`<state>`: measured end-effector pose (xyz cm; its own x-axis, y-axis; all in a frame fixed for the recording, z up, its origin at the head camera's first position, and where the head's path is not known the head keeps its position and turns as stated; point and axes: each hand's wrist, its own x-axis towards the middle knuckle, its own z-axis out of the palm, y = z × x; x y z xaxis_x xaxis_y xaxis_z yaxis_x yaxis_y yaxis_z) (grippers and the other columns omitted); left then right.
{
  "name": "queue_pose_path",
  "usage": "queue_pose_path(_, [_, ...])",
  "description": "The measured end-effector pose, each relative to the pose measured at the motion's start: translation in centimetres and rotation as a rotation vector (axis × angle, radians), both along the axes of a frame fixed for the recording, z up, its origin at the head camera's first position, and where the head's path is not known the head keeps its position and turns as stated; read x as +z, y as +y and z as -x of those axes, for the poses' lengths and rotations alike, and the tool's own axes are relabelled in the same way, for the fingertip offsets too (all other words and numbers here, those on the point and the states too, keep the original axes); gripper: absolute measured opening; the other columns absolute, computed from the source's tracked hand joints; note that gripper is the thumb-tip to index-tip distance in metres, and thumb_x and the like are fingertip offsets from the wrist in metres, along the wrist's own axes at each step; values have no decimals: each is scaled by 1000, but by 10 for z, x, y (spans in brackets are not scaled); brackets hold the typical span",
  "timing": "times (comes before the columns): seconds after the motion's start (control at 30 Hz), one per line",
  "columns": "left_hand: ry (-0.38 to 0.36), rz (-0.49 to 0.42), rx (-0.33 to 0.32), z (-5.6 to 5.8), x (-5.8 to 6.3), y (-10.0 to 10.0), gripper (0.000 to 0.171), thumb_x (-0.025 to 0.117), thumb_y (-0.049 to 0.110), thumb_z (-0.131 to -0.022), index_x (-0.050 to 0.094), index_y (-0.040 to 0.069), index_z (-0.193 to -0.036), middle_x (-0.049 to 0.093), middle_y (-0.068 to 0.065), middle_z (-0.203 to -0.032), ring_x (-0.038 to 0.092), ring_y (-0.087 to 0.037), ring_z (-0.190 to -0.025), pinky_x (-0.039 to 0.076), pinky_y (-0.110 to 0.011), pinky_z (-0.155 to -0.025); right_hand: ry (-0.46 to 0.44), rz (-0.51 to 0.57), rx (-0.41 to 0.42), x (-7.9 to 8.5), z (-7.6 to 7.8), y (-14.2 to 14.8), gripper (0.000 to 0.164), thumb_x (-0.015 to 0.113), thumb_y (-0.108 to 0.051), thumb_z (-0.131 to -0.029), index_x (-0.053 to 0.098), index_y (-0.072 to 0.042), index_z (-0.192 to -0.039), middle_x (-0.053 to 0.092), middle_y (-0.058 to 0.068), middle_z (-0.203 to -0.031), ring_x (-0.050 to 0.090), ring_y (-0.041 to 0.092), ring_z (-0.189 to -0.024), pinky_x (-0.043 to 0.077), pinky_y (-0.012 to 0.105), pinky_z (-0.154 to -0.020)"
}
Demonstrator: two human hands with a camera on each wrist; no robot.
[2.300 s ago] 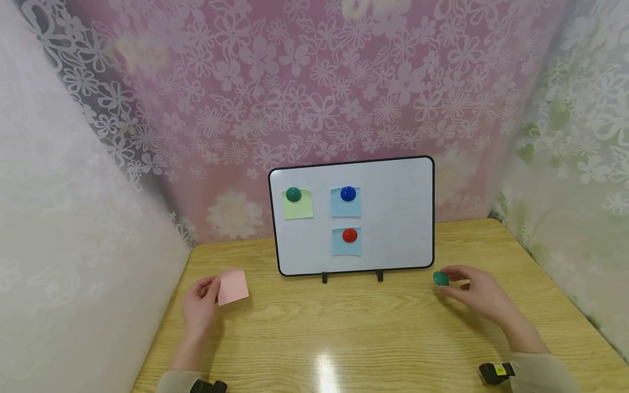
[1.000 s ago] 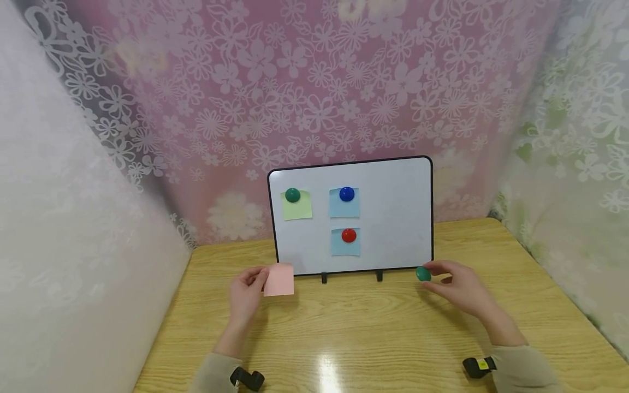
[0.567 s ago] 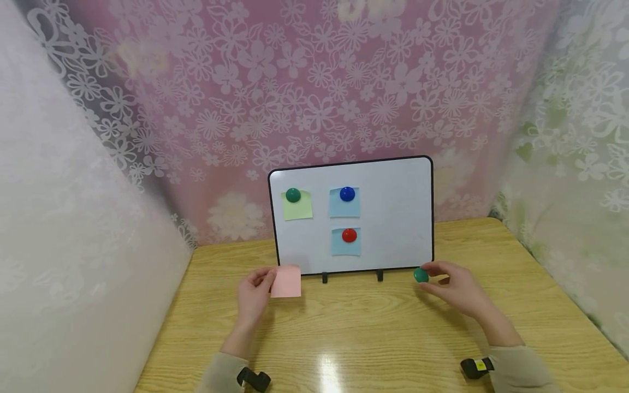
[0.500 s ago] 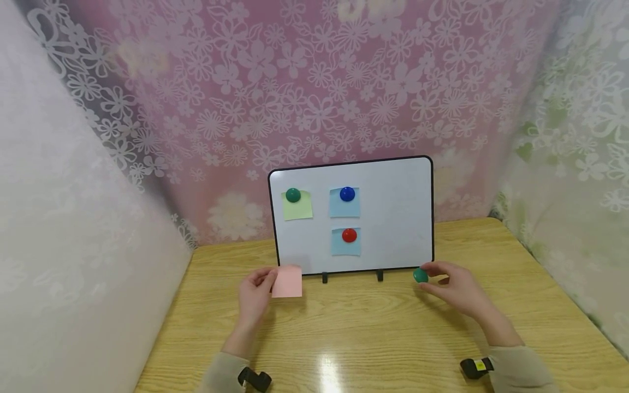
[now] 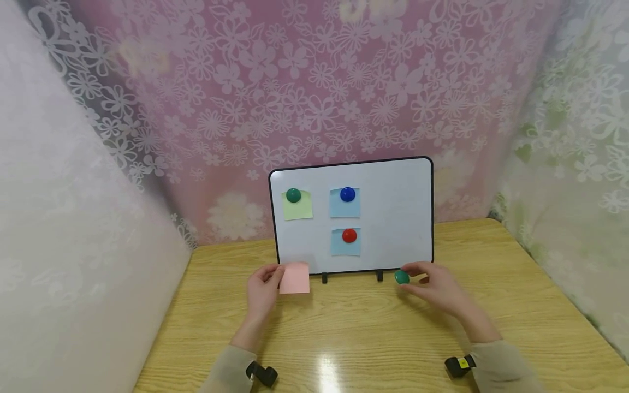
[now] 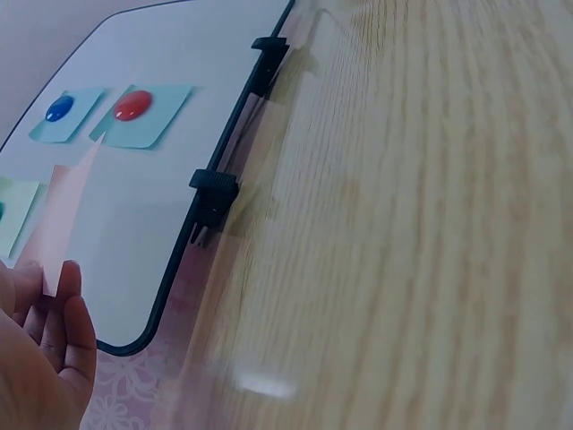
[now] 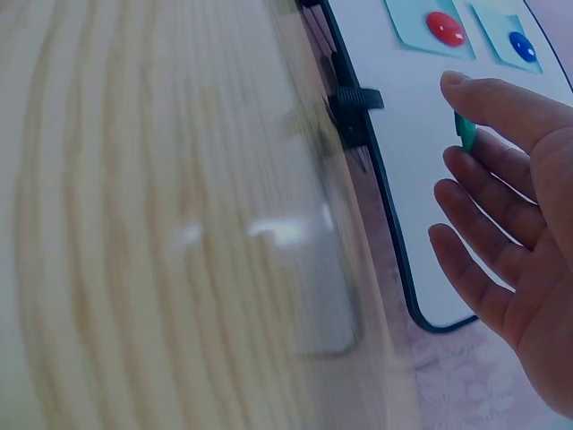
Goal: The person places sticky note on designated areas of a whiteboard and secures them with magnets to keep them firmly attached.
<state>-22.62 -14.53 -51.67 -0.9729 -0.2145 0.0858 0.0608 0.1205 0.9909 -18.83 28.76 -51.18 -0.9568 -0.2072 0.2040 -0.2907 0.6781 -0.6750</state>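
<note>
My left hand (image 5: 262,292) pinches a pink sticky note (image 5: 295,278) by its left edge, in front of the lower left corner of the whiteboard (image 5: 393,218). In the left wrist view the note (image 6: 63,210) stands nearly edge-on between thumb and fingers. Near the board's lower right, my right hand (image 5: 437,286) holds a round green magnet (image 5: 402,277) between thumb and fingertips; the right wrist view shows only a sliver of the magnet (image 7: 465,132). On the board, a dark green magnet (image 5: 293,195) pins a light green note (image 5: 298,210).
Two blue notes are also on the board, the upper (image 5: 344,208) under a blue magnet (image 5: 347,194), the lower (image 5: 344,249) under a red magnet (image 5: 349,235). Black feet (image 5: 324,278) hold the board up on the wooden table (image 5: 334,333). Flowered curtains (image 5: 319,98) surround the table.
My left hand has carried the pink note rightward from the table's left side to the board's lower left corner. My right hand has moved left with the green magnet.
</note>
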Motion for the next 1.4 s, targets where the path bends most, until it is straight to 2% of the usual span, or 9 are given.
queue_pose_path(0.27, [19, -10, 2, 4, -3, 4, 18, 76, 14, -103, 79, -2, -111, 78, -11, -98, 69, -13, -81, 56, -20, -67, 5, -1, 99, -2, 13, -29, 38, 87, -26, -94, 74, -11, -127, 74, 1, -121, 69, 31, -112, 60, 45, -90])
queue_pose_path(0.47, [5, -20, 12, 8, -7, 6, 18, 75, 12, -103, 78, -3, -113, 77, -14, -100, 67, -12, -81, 55, -18, -67, 15, 27, 151, 1, 17, -51, 35, 88, -20, -93, 75, -13, -124, 74, -3, -117, 70, 32, -110, 59, 41, -88])
queue_pose_path(0.57, [-14, -18, 20, 9, -7, 7, 18, 72, 8, -104, 76, -6, -115, 77, -17, -103, 67, -13, -81, 55, -19, -67, 25, 27, 183, 1, 19, -62, 34, 86, -23, -94, 75, -13, -125, 73, -4, -116, 70, 33, -109, 59, 40, -87])
queue_pose_path(0.67, [-18, -17, 19, 8, -7, 8, 18, 69, 4, -105, 75, -9, -115, 77, -20, -103, 68, -15, -82, 55, -20, -67, 23, 49, 204, 2, 21, -71, 35, 87, -25, -94, 75, -13, -125, 73, -4, -116, 69, 33, -108, 60, 45, -88])
queue_pose_path(0.8, [3, -34, 11, 7, -7, 9, 18, 71, 7, -105, 75, -7, -115, 77, -17, -101, 67, -13, -81, 54, -20, -67, 30, 67, 205, 3, 23, -80, 35, 88, -22, -93, 75, -14, -125, 73, -4, -117, 70, 33, -108, 60, 50, -88])
queue_pose_path(1.1, [37, -61, -9, 8, -8, 10, 16, 75, 13, -103, 79, -1, -111, 77, -11, -98, 69, -13, -82, 56, -20, -69, 51, 76, 197, 3, 23, -89, 37, 87, -27, -94, 75, -15, -127, 74, -4, -121, 71, 30, -112, 59, 40, -87])
queue_pose_path(1.3, [34, -48, -22, 12, -4, 14, 16, 75, 14, -103, 79, 1, -111, 76, -11, -98, 68, -14, -81, 55, -19, -67, 29, 93, 199, 5, 24, -96, 38, 86, -28, -95, 74, -14, -128, 74, -2, -124, 70, 29, -115, 60, 47, -91])
queue_pose_path(1.4, [23, -38, -16, 15, -1, 16, 15, 75, 15, -103, 80, 3, -111, 75, -11, -97, 66, -15, -79, 54, -20, -66, 39, 93, 198, 5, 26, -99, 39, 86, -29, -95, 74, -15, -129, 74, -2, -124, 71, 26, -114, 60, 47, -90])
